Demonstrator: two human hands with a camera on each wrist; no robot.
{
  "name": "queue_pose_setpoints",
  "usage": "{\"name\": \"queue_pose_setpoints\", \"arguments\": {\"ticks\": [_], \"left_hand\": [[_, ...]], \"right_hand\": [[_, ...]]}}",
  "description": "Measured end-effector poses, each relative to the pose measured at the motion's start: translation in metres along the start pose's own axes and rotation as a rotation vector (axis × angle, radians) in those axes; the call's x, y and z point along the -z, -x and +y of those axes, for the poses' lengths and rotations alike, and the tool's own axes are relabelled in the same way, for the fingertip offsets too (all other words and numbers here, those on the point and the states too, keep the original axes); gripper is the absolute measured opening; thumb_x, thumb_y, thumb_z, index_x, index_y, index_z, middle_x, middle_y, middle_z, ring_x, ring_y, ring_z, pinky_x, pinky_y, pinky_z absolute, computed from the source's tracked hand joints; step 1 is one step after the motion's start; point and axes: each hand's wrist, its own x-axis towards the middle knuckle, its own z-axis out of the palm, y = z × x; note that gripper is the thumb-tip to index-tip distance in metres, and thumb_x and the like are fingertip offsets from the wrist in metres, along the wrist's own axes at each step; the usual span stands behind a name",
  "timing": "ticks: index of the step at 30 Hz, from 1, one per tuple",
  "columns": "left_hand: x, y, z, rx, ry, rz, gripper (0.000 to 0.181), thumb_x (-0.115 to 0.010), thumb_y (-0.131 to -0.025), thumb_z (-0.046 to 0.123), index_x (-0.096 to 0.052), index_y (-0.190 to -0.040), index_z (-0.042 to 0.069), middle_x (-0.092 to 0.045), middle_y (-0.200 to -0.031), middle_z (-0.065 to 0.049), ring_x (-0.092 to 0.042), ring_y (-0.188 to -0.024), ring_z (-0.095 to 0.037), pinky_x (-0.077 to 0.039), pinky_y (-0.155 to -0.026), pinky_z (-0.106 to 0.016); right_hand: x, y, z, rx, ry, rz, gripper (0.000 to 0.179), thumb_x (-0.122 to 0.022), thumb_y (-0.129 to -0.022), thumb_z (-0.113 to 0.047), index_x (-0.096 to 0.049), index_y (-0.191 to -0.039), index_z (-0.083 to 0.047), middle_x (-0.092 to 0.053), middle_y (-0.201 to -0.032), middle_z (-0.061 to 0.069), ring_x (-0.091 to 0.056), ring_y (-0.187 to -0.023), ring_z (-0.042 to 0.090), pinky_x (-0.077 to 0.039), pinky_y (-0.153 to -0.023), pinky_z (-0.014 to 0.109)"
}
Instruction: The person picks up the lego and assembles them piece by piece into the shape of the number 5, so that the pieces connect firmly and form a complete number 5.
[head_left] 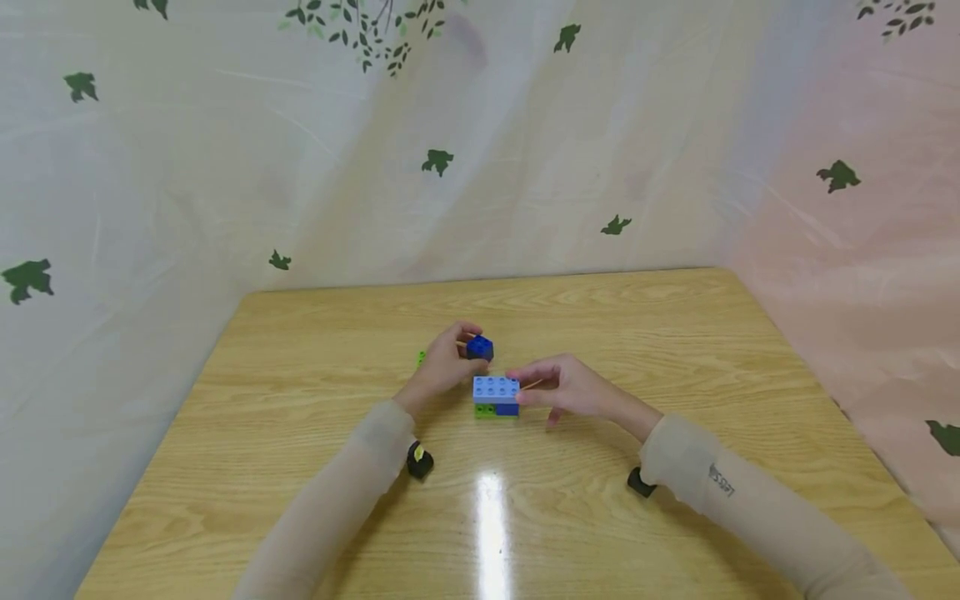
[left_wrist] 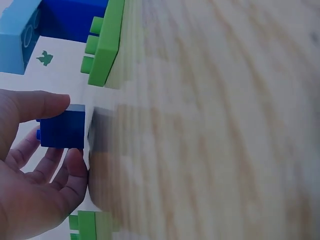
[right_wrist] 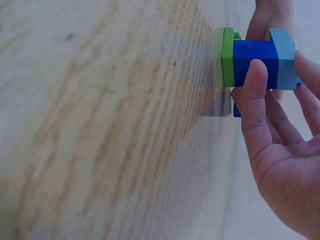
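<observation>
Left grip (head_left: 444,363) pinches the small dark-blue brick (head_left: 480,348); right grip (head_left: 572,387), the light-blue brick (head_left: 493,388).
Best keep its overhanging end level, unpressed.

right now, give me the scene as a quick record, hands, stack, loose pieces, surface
left hand: pinches a small blue block, studs up
right hand: holds the light blue block at its right end
stack: light blue block on top, middle blue block under its right part, green base at the bottom
loose piece: green block, partly hidden by the left hand in the head view
surface: wooden table
backdrop: pale sheet with green shapes
</observation>
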Motion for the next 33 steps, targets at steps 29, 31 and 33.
{"name": "queue_pose_setpoints", "arguments": {"ticks": [29,31,33], "left_hand": [[0.044,0.057,0.029,-0.290,0.128,-0.220,0.046,-0.076,-0.089,0.003,-0.060,-0.132,0.009,-0.066,-0.123,-0.007,-0.061,-0.110,-0.027,-0.059,-0.076,-0.037],[0.042,0.058,0.027,-0.285,0.132,-0.226,0.046,-0.076,-0.089,0.004,-0.060,-0.133,0.008,-0.066,-0.123,-0.007,-0.061,-0.109,-0.027,-0.059,-0.077,-0.036],[0.040,0.059,0.026,-0.286,0.139,-0.233,0.047,-0.076,-0.090,0.004,-0.059,-0.133,0.006,-0.066,-0.123,-0.008,-0.061,-0.109,-0.028,-0.059,-0.079,-0.036]], "right_hand": [[0.000,0.000,0.000,-0.029,-0.052,0.004,0.044,-0.075,-0.095,-0.026,-0.066,-0.134,-0.008,-0.069,-0.124,0.012,-0.069,-0.104,0.033,-0.061,-0.061,0.047],[0.000,0.000,0.000,-0.027,-0.053,0.002,0.045,-0.075,-0.094,-0.026,-0.066,-0.134,-0.008,-0.069,-0.124,0.011,-0.069,-0.104,0.033,-0.061,-0.061,0.047],[-0.001,0.000,0.000,-0.026,-0.054,0.000,0.045,-0.075,-0.094,-0.027,-0.066,-0.134,-0.008,-0.070,-0.124,0.011,-0.069,-0.104,0.033,-0.061,-0.062,0.047]]}}
